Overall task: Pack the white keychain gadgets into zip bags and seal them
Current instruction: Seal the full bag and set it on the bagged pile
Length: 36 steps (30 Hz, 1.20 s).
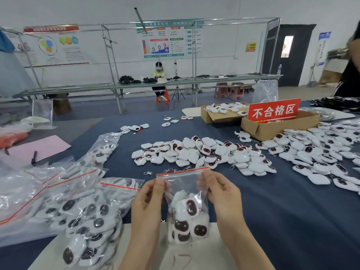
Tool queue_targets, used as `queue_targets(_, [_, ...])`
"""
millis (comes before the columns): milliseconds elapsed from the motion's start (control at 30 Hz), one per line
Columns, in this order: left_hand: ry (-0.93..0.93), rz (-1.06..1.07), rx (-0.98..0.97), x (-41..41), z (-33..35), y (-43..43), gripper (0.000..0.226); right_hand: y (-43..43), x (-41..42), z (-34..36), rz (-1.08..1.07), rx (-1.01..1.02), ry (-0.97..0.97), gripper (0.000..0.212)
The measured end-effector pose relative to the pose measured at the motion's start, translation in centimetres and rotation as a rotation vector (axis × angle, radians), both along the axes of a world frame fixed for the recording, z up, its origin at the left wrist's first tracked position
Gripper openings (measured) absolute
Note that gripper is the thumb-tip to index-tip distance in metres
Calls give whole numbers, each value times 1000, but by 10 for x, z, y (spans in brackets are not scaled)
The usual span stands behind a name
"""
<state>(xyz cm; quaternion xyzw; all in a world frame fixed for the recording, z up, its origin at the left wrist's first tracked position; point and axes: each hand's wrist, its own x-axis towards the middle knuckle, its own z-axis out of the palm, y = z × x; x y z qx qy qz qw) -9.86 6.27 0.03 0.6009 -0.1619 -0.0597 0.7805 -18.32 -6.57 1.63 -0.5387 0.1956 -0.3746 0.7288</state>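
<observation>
I see the left hand and right hand each pinching the upper sides of a clear zip bag, held upright above the blue table; several white gadgets sit in its bottom; loose gadgets heaped beyond; filled bags lie left.

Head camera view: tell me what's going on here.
A person is packing at a table. The left hand and right hand each pinch the upper part of a small zip bag, held upright, just below its red strip. Several white keychain gadgets already sit in its bottom. Whether the strip is sealed cannot be told. A loose pile of gadgets lies beyond on the blue cloth, and filled bags lie to the left.
</observation>
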Motion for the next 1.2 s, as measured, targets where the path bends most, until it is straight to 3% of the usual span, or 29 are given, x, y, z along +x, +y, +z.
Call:
queue_targets(367, [-43,12,20,0,-5,0,33,2,2,-4,-55,62,-24,15])
queue_targets(633, [59,20,-58,-10,2,-3,28,3,2,-5,72,-23,75,19])
queue_targets(1000, [30,10,-52,-7,1,-4,26,1,5,-13,-42,-155,66,27])
queue_targets(1200, [55,3,-91,-10,5,-5,26,1,3,-16,138,-114,175,44])
